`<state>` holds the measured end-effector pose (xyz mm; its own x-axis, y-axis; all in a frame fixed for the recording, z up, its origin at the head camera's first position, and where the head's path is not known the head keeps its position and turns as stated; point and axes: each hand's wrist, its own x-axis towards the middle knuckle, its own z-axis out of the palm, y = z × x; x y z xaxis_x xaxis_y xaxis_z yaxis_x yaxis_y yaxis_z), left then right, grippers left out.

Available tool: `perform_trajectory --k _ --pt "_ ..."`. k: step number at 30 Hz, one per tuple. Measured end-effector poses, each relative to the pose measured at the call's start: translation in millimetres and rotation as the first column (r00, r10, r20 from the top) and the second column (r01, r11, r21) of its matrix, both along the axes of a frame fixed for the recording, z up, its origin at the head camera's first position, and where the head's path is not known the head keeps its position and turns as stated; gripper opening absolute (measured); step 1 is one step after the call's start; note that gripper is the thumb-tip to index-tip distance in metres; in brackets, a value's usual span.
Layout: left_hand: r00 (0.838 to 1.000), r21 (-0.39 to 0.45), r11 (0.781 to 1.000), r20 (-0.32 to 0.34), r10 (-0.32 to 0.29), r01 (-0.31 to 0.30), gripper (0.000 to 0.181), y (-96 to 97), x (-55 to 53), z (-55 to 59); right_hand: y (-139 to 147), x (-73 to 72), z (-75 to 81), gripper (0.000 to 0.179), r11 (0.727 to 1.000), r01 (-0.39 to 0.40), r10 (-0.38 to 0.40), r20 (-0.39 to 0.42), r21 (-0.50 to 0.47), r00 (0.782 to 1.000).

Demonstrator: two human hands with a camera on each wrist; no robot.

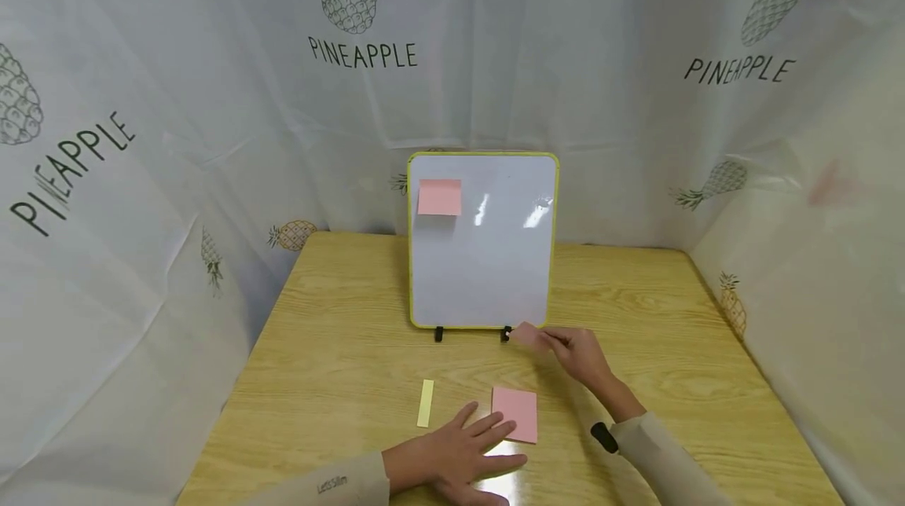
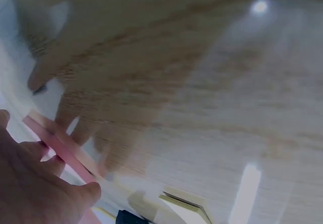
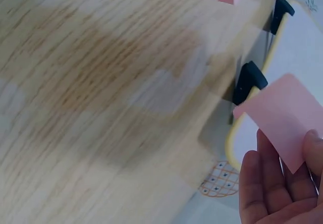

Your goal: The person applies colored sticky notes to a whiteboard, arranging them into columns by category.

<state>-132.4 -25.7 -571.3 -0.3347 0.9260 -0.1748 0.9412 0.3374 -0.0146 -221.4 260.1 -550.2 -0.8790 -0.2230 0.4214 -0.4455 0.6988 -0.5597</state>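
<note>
My right hand (image 1: 584, 355) pinches a pink sticky note (image 1: 529, 336) between thumb and fingers, in front of the lower right corner of a whiteboard (image 1: 484, 274). In the right wrist view the held note (image 3: 283, 117) overlaps the board's yellow-rimmed corner. With fingers spread, my left hand (image 1: 461, 451) reaches over the table, its fingertips at a pad of pink sticky notes (image 1: 519, 405). The left wrist view shows the pad's thick edge (image 2: 63, 151) beside those fingers. Another pink note (image 1: 440, 198) is stuck on the board's upper left.
A narrow yellow sticky-note pad (image 1: 425, 404) lies left of the pink pad. Black feet (image 1: 439, 334) support the board on the wooden table (image 1: 332, 317). White pineapple-print sheeting (image 1: 580, 89) hangs behind and along both sides.
</note>
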Motion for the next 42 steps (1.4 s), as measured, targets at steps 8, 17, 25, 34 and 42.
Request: perform_trajectory --k 8,17,25,34,42 --pt "0.998 0.045 0.998 0.062 0.033 -0.036 0.064 2.9 -1.8 3.4 -6 0.9 10.8 0.016 0.999 -0.005 0.003 0.047 0.039 0.999" --pt "0.994 0.148 0.986 0.092 0.065 -0.078 0.063 -12.2 -7.2 6.7 -12 -5.4 23.1 0.02 0.995 -0.06 0.052 0.106 0.074 0.993" --pt "0.956 0.3 0.92 0.226 0.188 -0.252 0.06 -59.0 -22.3 23.7 -11 -18.3 38.6 0.022 0.989 -0.074 0.056 0.141 0.126 0.988" --pt "0.88 0.368 0.803 0.269 0.391 -0.469 0.063 -106.1 -44.0 46.5 -14 -36.2 61.5 0.022 0.979 -0.076 0.066 0.062 0.189 0.996" --pt "0.783 0.391 0.679 0.323 0.532 -0.622 0.058 -132.9 -54.7 42.4 -33 -58.1 87.3 0.021 0.971 -0.089 0.087 0.017 0.22 0.996"
